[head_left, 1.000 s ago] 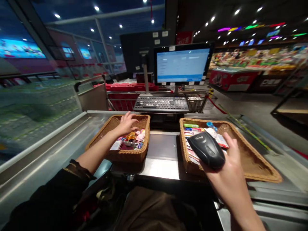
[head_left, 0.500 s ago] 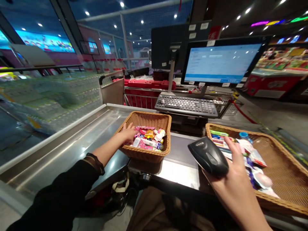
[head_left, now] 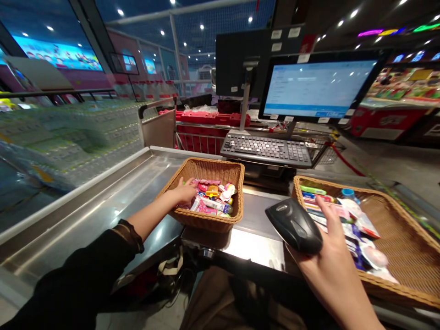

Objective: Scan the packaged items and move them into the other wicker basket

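Note:
My left hand (head_left: pixel 184 193) reaches into the left wicker basket (head_left: pixel 206 167), fingers curled down among several small colourful packets (head_left: pixel 213 199); what they grip, if anything, is hidden. My right hand (head_left: pixel 330 254) holds a black barcode scanner (head_left: pixel 294 225) in front of the right wicker basket (head_left: pixel 395 215), its head pointing left. That basket holds several flat packets and small items (head_left: pixel 343 215).
A keyboard (head_left: pixel 266 149) and a lit monitor (head_left: pixel 318 87) stand behind the baskets on the steel checkout counter (head_left: pixel 103 206). Red shopping baskets (head_left: pixel 206 121) sit behind the counter. A glass scanner plate (head_left: pixel 252 215) lies between the two wicker baskets. Shop shelves show at far right.
The view swung left. My left hand moved from the far side of the left basket to its near left edge, down among the packets. The scanner stays in my right hand.

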Demonstrator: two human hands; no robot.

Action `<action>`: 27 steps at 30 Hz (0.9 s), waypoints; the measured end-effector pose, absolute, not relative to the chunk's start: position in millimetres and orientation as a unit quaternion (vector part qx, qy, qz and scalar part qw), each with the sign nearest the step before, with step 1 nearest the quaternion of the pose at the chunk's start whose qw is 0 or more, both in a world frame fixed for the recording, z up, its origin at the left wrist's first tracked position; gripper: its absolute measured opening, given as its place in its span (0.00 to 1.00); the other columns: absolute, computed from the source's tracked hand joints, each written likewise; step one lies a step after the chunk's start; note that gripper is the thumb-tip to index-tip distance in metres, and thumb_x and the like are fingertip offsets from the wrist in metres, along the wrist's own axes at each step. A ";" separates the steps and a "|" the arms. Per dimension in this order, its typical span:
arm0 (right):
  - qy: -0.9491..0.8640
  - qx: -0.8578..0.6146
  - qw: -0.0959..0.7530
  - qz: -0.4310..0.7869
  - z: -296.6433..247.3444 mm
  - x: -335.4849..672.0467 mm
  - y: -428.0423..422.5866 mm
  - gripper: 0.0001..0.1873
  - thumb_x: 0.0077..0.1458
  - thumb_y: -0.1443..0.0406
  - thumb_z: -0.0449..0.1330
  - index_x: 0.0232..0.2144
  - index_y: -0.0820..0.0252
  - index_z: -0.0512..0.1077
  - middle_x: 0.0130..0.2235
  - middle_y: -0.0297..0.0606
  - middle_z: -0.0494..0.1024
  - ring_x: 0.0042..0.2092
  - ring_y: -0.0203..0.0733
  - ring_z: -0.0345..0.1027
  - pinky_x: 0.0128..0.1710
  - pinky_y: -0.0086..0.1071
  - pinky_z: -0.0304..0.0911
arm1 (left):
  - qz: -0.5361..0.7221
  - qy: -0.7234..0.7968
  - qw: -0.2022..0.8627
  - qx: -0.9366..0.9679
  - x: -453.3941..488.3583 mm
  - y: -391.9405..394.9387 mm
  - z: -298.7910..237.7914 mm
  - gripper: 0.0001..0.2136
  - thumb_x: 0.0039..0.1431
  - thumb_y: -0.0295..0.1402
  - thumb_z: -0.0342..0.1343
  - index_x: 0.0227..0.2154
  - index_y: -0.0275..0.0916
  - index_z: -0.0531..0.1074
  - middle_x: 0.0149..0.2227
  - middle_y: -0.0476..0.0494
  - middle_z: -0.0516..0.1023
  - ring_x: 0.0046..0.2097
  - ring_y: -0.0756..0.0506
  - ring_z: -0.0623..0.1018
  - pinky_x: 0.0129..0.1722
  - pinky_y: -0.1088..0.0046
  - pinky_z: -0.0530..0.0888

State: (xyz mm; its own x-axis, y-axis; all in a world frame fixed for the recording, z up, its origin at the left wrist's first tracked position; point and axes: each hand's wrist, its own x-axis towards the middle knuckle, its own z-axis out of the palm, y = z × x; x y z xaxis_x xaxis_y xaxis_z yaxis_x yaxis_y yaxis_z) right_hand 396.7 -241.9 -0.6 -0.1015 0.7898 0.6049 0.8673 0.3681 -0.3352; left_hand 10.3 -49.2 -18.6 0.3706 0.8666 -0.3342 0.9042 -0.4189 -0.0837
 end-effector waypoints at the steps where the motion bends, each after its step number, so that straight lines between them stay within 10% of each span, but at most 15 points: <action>1: -0.741 -0.560 0.368 -0.050 -0.5 395.9 -242.2 0.15 0.55 0.62 0.60 0.45 0.60 0.73 0.72 0.53 0.48 0.72 0.72 0.40 0.65 0.70 0.49 | -0.159 0.533 0.058 0.829 12.2 -50.6 -17.9 0.17 0.38 0.26 0.71 0.36 0.45 0.82 0.67 0.37 0.65 0.72 0.23 0.50 0.62 0.27 0.40; 11: -0.735 -0.575 0.358 -0.040 11.3 382.6 -248.8 0.17 0.55 0.66 0.58 0.48 0.59 0.72 0.73 0.50 0.45 0.73 0.69 0.38 0.66 0.69 0.49 | -0.020 0.581 -0.025 0.813 80.6 -26.0 -33.6 0.08 0.52 0.30 0.65 0.36 0.44 0.82 0.56 0.36 0.76 0.71 0.27 0.53 0.64 0.32 0.29; 16: -0.734 -0.573 0.360 -0.053 11.8 387.1 -250.1 0.15 0.55 0.67 0.58 0.46 0.61 0.72 0.72 0.53 0.47 0.73 0.69 0.38 0.67 0.69 0.45 | -0.044 0.610 -0.016 0.791 85.6 -25.4 -43.7 0.15 0.49 0.19 0.58 0.37 0.40 0.82 0.56 0.35 0.76 0.71 0.28 0.53 0.66 0.34 0.32; 27: -0.723 -0.578 0.372 -0.076 13.2 394.4 -258.7 0.18 0.56 0.68 0.57 0.49 0.61 0.71 0.71 0.56 0.49 0.73 0.68 0.37 0.66 0.70 0.47 | -0.042 0.701 -0.020 0.711 59.5 -24.7 -18.4 0.13 0.51 0.27 0.62 0.40 0.39 0.81 0.62 0.27 0.69 0.71 0.24 0.52 0.61 0.24 0.49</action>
State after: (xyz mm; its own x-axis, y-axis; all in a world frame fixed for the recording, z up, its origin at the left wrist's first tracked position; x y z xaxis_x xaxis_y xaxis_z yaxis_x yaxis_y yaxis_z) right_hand 394.4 -258.7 13.2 -0.0566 0.7787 0.6249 0.8914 0.3213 -0.3196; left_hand 59.5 -24.7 -18.4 0.0129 0.9994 -0.0315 0.9960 -0.0156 -0.0878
